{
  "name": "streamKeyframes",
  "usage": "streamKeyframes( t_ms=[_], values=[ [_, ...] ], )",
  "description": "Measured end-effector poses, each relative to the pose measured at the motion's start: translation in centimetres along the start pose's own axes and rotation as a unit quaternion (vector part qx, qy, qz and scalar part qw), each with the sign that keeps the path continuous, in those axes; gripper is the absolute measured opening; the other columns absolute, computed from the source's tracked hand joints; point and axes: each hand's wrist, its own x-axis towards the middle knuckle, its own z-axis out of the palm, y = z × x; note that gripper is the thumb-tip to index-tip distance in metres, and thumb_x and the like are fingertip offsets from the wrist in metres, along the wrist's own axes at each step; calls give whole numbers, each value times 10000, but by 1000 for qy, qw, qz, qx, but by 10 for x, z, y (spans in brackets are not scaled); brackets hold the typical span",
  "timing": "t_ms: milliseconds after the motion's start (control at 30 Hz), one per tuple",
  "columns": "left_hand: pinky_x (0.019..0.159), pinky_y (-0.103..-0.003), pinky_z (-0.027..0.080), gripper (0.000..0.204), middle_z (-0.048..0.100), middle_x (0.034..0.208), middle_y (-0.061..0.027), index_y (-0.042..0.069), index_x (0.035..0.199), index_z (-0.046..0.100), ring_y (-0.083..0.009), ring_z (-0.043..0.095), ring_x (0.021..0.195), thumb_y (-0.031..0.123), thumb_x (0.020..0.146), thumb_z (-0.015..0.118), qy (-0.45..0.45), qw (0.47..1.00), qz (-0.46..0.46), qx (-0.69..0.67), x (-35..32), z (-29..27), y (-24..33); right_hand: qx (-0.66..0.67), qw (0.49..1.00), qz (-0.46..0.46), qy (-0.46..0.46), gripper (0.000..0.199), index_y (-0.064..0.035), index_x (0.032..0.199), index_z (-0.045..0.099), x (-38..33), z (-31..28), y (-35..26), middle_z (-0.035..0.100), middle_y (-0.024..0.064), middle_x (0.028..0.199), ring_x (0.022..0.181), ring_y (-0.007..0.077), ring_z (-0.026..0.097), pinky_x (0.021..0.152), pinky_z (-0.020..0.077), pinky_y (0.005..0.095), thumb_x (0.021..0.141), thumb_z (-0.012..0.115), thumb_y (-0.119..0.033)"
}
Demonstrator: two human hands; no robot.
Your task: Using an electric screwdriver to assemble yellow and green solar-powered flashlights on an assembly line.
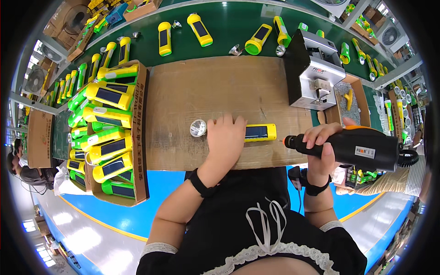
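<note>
Screwdriver [350, 147], white label [365, 152], clamped by right fingers [315, 134]; left fingers [225, 120] clamped on flashlight [261, 133]; printed carton [140, 137].

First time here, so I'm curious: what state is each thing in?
Torch: flat, partly hidden under the left hand
Driver: in the right hand, tip near the torch
Reflector: bowl up
Carton: open, heaped with torches
Machine: upright; on or off, cannot tell
Small box: open
</note>
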Motion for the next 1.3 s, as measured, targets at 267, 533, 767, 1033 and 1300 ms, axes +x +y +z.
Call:
streamKeyframes(
  t_ms=[267,533,767,1033,1300],
  values=[
    [673,-371,383,137,543,718,-63,96,769,587,-232,540,684,215,836,589,10,1000,2,-12,-2,2,0,-34,999,-18,-14,585,-57,1294,270,-1,0,18,473,64,761,600,171,511,598,464,335,833,613,-167],
    [676,-364,383,128,535,713,-57,97,751,592,-229,536,658,205,816,616,17,1000,-7,-23,-2,1,0,-10,995,-28,-96,523,-76,1251,269,-7,-7,40,507,84,797,651,171,520,659,476,343,827,569,-20],
    [672,-363,385,121,533,711,-53,104,751,600,-223,539,648,207,810,623,34,999,-12,-32,-4,5,-2,-48,997,-6,-63,492,-75,1214,309,-7,3,42,492,65,764,612,162,512,627,459,326,839,621,-139],
    [659,-359,383,125,540,714,-53,110,764,603,-219,543,653,222,819,608,53,998,2,-33,-1,2,2,-81,995,-7,-63,501,-60,1228,305,-7,3,34,499,74,758,617,167,518,622,462,330,835,613,-100],
    [671,-379,389,155,557,756,-72,104,823,621,-243,558,709,259,817,614,9,999,-17,-34,-6,-4,0,-47,976,-192,93,585,24,1310,262,58,-23,-34,504,81,744,563,163,512,569,472,336,828,582,-62]
  ],
)
